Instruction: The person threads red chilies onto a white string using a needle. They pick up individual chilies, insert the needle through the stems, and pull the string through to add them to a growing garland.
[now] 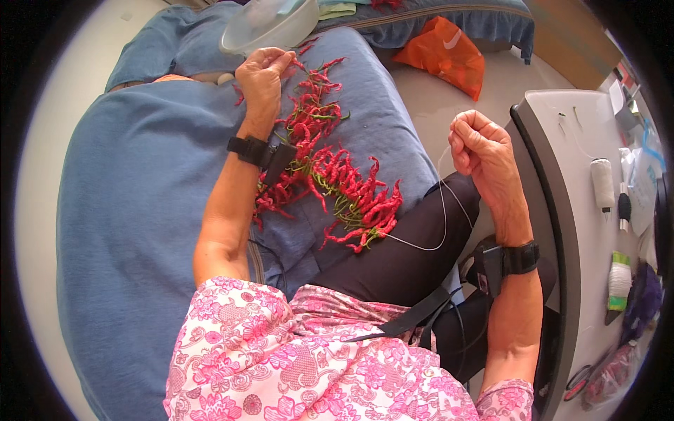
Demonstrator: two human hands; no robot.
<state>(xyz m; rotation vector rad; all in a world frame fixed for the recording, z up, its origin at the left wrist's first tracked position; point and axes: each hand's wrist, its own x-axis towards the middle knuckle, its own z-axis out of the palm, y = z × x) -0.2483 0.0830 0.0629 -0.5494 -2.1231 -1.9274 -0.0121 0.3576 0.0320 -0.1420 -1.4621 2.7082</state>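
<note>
Pinched fingers of my left hand [265, 79] hold a red chili pepper [298, 63] by one end, above the far part of the blue couch. Wrinkled red chili peppers with green stems [353, 184] lie in a long, dense row on the couch cover beside my left forearm and near my knee. From the near end of the row a white thread [444, 210] loops over my dark trouser leg up to my right hand [482, 139]. My right thumb and fingertips are pinched together at the thread; a needle there cannot be made out.
A translucent plastic basin [268, 31] stands at the far end of the couch. An orange plastic bag [445, 55] lies on the floor. On the right, a table [571, 173] carries a thread spool [602, 181], a white thread bundle [620, 281] and scissors [578, 381].
</note>
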